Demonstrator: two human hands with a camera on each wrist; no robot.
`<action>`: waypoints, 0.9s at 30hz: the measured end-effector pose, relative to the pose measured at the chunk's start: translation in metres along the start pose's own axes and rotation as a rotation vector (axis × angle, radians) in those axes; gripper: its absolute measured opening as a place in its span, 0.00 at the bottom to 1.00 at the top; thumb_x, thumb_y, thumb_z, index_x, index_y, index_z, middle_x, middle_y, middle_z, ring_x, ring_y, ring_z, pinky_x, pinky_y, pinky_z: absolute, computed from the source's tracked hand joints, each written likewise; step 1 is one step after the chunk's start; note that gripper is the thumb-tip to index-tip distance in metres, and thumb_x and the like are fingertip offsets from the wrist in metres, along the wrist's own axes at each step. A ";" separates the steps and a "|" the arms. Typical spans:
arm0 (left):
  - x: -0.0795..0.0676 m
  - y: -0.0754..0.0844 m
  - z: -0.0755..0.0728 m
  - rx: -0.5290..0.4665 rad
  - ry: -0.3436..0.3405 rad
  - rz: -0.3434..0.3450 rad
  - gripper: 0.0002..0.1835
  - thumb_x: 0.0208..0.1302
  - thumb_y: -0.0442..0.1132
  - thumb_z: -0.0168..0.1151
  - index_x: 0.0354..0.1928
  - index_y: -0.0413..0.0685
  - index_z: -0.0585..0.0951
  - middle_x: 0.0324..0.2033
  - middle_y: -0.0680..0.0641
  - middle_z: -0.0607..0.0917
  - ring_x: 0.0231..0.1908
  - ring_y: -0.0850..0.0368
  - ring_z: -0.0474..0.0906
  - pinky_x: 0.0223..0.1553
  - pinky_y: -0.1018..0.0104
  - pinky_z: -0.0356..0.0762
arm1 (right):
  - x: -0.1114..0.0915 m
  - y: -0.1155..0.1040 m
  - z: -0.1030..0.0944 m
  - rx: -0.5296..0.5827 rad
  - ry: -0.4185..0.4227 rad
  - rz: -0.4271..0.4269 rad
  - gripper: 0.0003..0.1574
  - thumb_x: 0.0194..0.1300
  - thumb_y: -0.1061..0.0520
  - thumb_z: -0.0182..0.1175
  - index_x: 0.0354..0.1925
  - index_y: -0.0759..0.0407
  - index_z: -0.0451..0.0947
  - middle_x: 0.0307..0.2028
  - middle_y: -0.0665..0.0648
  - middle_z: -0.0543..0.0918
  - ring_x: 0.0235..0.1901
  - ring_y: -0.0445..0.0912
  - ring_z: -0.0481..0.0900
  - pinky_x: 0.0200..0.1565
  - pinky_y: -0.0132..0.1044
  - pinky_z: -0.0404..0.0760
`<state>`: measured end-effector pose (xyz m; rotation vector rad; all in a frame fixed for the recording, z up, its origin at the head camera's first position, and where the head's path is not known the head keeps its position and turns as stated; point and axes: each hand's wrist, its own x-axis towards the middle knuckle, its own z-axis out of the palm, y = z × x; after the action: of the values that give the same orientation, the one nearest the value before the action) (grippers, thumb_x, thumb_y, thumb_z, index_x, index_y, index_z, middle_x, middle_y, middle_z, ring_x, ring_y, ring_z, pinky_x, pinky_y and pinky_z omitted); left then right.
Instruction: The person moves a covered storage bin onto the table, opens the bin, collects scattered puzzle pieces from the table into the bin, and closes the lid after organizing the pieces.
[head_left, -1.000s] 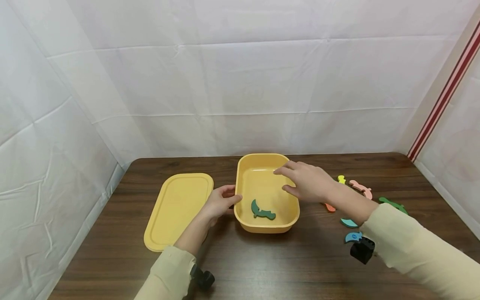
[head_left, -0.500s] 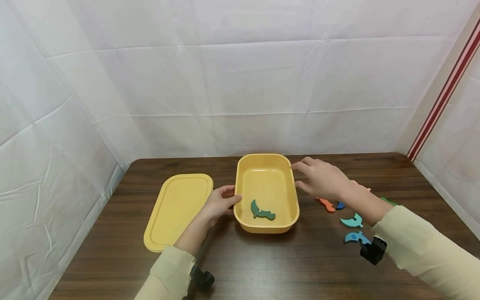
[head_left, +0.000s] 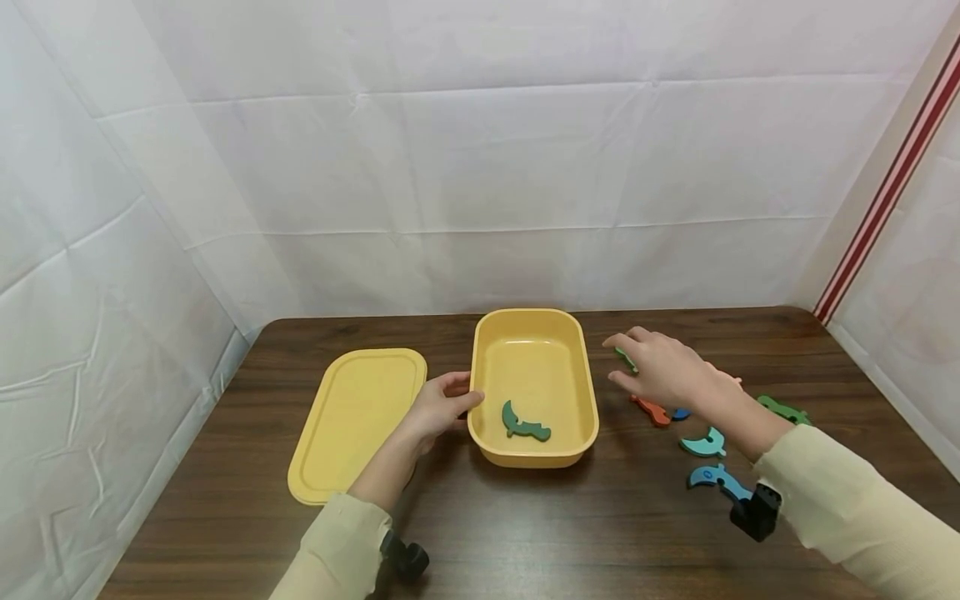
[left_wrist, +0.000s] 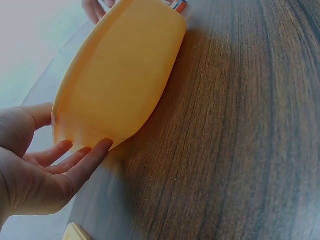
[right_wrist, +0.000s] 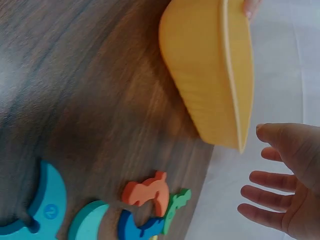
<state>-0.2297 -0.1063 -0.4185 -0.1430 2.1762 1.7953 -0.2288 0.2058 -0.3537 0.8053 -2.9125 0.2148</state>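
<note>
A yellow plastic box [head_left: 534, 367] stands on the dark wooden table, with one dark green crescent-shaped piece [head_left: 528, 428] lying inside it. My left hand [head_left: 438, 406] grips the box's left side, thumb at the rim and fingers against the outer wall. To the right of the box my right hand [head_left: 663, 367] hovers, holding nothing, its fingers apart in the right wrist view. Beneath and beside it lie a bright green piece [right_wrist: 175, 206], an orange animal-shaped piece [head_left: 651, 411] and a dark blue piece [right_wrist: 137, 228], partly hidden by the hand in the head view.
A flat yellow lid [head_left: 358, 425] lies left of the box. Farther right are a teal crescent piece [head_left: 703, 442], a light blue piece [head_left: 716, 478] and a green piece [head_left: 783, 410]. Part of a pink piece [head_left: 727, 376] shows behind the right wrist. White sheeting surrounds the table.
My right hand has drawn back from over the box to the right, above the loose pieces. The left hand, the box and the green piece inside have stayed in place.
</note>
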 end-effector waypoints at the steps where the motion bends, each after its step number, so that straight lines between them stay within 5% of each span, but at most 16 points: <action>1: 0.000 -0.001 0.000 0.002 0.002 0.003 0.25 0.62 0.38 0.59 0.60 0.42 0.69 0.52 0.39 0.76 0.43 0.50 0.80 0.38 0.59 0.82 | -0.001 0.001 0.002 0.002 -0.002 0.004 0.28 0.60 0.49 0.61 0.56 0.59 0.71 0.47 0.63 0.77 0.37 0.52 0.78 0.33 0.44 0.79; 27: 0.002 -0.001 0.002 -0.002 0.005 0.005 0.24 0.62 0.37 0.58 0.60 0.42 0.69 0.52 0.40 0.76 0.42 0.51 0.80 0.37 0.59 0.82 | -0.019 0.027 0.042 -0.016 -0.046 0.093 0.29 0.57 0.50 0.63 0.53 0.65 0.73 0.46 0.67 0.76 0.37 0.57 0.79 0.35 0.49 0.80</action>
<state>-0.2305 -0.1042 -0.4207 -0.1428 2.1807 1.8013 -0.2301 0.2314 -0.4009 0.6816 -2.9937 0.1833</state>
